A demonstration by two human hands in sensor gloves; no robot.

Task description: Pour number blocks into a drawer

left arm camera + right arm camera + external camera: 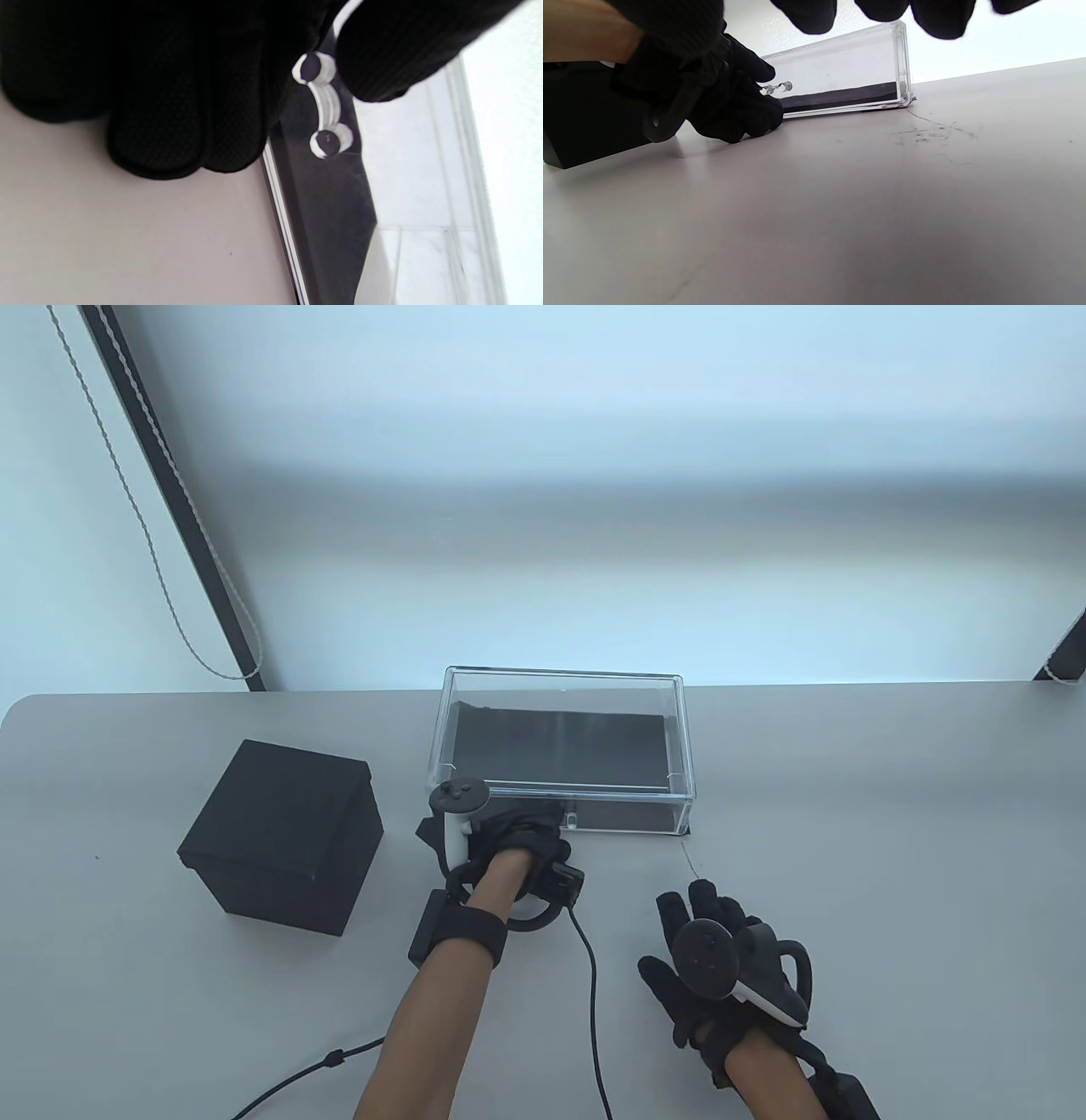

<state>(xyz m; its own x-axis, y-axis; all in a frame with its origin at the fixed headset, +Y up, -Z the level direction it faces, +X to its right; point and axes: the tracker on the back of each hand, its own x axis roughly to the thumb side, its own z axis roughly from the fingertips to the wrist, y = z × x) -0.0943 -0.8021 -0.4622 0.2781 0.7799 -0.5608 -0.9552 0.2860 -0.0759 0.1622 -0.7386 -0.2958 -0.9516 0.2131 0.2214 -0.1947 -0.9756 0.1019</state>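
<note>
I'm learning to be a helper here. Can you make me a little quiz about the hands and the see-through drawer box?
1. True or false: the right hand touches the clear box.
2. The left hand is at the A) black box B) handle C) cable.
3. Fill in: the black box sits to the ____ of the clear box in the table view.

Key: 1 false; 2 B; 3 left.

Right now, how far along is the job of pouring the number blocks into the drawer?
Hardly begun. The clear drawer looks shut. In hand: the left hand is at its front, fingers beside the small clear handle, not plainly gripping. The right hand rests spread on the table. Left: opening, then pouring; the black box sits untouched, no blocks visible.
</note>
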